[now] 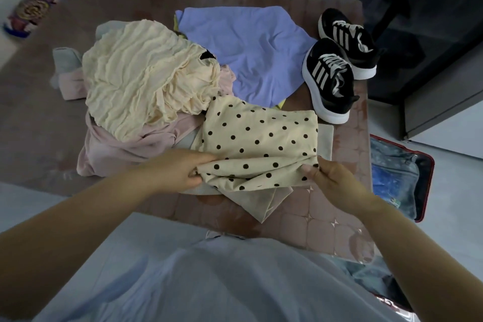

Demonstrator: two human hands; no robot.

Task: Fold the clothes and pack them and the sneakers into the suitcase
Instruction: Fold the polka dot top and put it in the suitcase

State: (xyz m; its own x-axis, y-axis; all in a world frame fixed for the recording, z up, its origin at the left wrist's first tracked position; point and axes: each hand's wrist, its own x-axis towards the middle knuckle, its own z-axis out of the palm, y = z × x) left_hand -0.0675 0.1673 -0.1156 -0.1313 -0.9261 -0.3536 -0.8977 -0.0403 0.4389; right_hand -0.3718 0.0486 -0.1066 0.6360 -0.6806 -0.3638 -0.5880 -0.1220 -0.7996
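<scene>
Bed surface (326, 219) is a brownish quilted cover with a small star pattern, and the clothes sit in a loose pile mid-bed. Both hands are on the cream polka-dot garment (261, 138) at the near edge of the pile. Left hand (180, 172) has its fingers curled in and thumb closed over the garment's left corner, with bunched fabric in the grip. Right hand (332, 178) pinches the right corner between thumb and curled fingers. The near hem is lifted slightly between the two hands; the rest lies flat, with a plain cream flap hanging toward the person. Under it, a grey garment (326, 138) shows at the right edge. Left of it lies a pink garment (117, 149), with a crinkled cream garment (141, 78) heaped on top. Behind those is a lavender-blue garment (248, 52), spread out and unfolded, with a yellow-green piece (279, 105) peeking from under its near edge. Sneakers (337, 68) are black with white stripes and white soles, side by side on the bed's far right corner, just beside the lavender-blue garment. Suitcase (426, 178) lies open on the floor off the bed's right side — red rim, blue lining, and none of the pile or shoes in it. Dark cabinet (418, 21) is at back right, and a colourful object (31, 13) sits on the floor at far left — too blurred to identify.
</scene>
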